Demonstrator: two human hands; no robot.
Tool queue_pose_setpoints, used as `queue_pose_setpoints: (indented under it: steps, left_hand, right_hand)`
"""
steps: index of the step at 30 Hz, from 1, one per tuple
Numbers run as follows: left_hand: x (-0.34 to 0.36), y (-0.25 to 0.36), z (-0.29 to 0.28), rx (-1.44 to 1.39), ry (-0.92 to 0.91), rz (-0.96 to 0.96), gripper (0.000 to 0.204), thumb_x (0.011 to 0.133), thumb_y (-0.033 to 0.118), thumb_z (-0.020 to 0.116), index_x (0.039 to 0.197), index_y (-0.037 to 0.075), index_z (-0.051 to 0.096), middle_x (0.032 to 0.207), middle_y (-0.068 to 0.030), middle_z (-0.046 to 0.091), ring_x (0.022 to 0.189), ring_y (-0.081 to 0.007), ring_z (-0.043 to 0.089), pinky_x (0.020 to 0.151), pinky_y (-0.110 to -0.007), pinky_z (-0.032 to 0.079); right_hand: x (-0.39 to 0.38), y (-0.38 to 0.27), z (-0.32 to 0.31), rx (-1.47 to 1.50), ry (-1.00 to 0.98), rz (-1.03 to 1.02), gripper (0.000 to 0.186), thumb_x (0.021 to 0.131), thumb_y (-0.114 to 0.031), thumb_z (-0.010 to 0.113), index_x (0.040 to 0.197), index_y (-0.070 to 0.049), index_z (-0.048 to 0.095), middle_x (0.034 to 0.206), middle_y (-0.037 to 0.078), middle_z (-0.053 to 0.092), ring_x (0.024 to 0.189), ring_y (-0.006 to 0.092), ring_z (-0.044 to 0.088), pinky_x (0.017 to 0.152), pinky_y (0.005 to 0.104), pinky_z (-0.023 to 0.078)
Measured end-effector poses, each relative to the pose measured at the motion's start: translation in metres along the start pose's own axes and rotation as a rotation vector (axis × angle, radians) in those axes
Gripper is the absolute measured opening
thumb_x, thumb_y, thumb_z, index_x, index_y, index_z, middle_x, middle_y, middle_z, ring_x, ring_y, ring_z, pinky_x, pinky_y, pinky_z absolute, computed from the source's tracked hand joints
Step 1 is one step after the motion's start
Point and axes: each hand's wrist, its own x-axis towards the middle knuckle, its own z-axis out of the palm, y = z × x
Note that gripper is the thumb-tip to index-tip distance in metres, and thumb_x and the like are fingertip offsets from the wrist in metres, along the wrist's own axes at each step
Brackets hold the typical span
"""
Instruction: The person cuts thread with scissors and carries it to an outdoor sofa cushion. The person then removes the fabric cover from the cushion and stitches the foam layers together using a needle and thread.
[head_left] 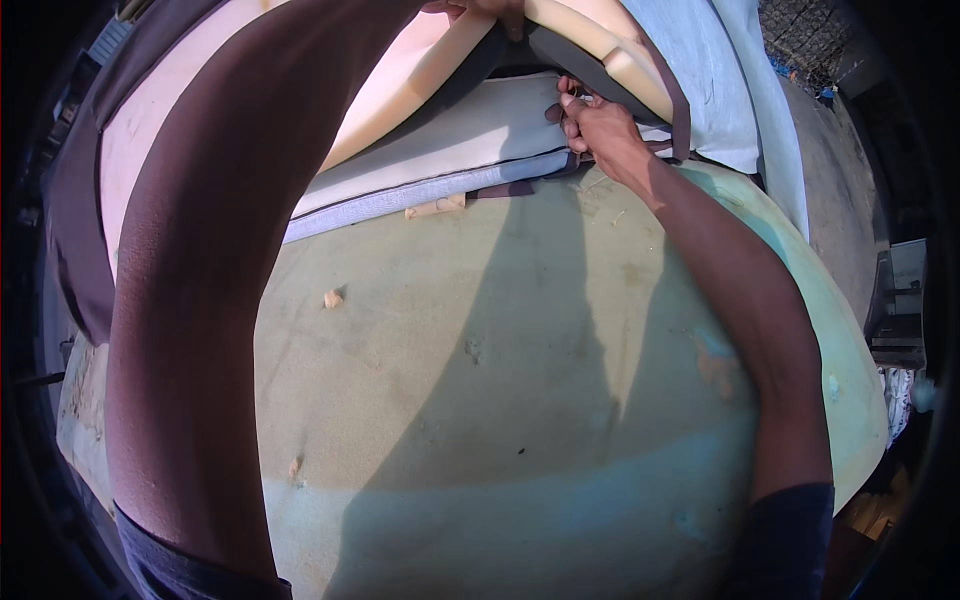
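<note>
At the top edge my left hand [478, 10], partly cut off, is closed on a folded-up cream foam pad [430, 75] with a dark underside. The lifted pad forms a peak, with a gap below it. Inside that gap, on the right, my right hand [602, 125] has its fingers pinched together beside the layered fabric. Whatever is between those fingertips is too small to make out. Under the raised pad lies a pale fabric panel [440, 140] with a light blue-grey edge band [430, 195] and dark piping.
A large worn greenish foam slab [420, 380] spreads beneath, bearing small foam scraps [333, 298] and loose threads. Light blue cloth [715, 90] hangs over the pad's right side; dark brown fabric [75, 240] drapes at the left. Beyond the slab's right corner is a grey metal-like frame [898, 305].
</note>
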Motion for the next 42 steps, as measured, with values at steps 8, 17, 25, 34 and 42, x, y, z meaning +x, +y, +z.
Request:
queue_pose_setpoints:
  steps: [8,17,25,34,42]
  left_hand:
    - [-0.042,0.016,0.030,0.109,0.167,0.102,0.055,0.074,0.012,0.066,0.129,0.004,0.067,0.102,-0.0120,0.073,0.092,-0.0198,0.065,0.089,-0.033,0.050]
    - [-0.065,0.040,0.049,0.344,0.361,0.079,0.052,0.079,0.018,0.062,0.131,0.017,0.066,0.110,-0.0147,0.073,0.101,-0.0323,0.069,0.095,-0.040,0.052]
    - [-0.071,0.050,0.063,0.400,0.545,0.158,0.067,0.071,0.009,0.055,0.134,0.029,0.063,0.113,-0.0128,0.073,0.102,-0.0325,0.069,0.088,-0.042,0.056]
    - [-0.070,0.057,0.048,0.368,0.486,0.053,0.067,0.071,0.010,0.052,0.133,0.029,0.064,0.114,-0.0102,0.073,0.102,-0.0320,0.070,0.093,-0.042,0.054]
    - [-0.074,0.067,0.035,0.295,0.383,0.047,0.065,0.070,0.007,0.052,0.131,0.026,0.067,0.115,-0.0119,0.073,0.105,-0.0329,0.069,0.097,-0.042,0.053]
  right_hand:
    - [0.010,-0.008,0.018,0.070,0.250,-0.104,0.015,0.097,-0.007,0.056,0.086,0.001,0.062,0.062,0.005,0.053,0.049,0.0104,0.044,0.043,0.0258,0.036]
    - [0.012,-0.008,0.013,-0.139,0.245,-0.077,0.011,0.101,-0.008,0.052,0.101,0.000,0.059,0.078,0.006,0.060,0.058,0.0110,0.053,0.046,0.0256,0.043]
    - [-0.009,0.012,-0.002,-0.073,0.131,-0.119,0.020,0.098,-0.003,0.048,0.111,0.003,0.062,0.093,0.008,0.070,0.064,0.0118,0.063,0.054,0.0256,0.054]
    - [-0.035,0.025,-0.011,0.081,-0.083,-0.041,0.015,0.102,-0.015,0.057,0.108,-0.003,0.063,0.088,0.004,0.064,0.078,0.0117,0.063,0.071,0.0274,0.055]
    - [-0.023,0.033,-0.006,0.268,-0.083,-0.066,0.022,0.101,-0.012,0.058,0.114,0.006,0.062,0.095,0.009,0.067,0.084,0.0170,0.068,0.077,0.0312,0.059]
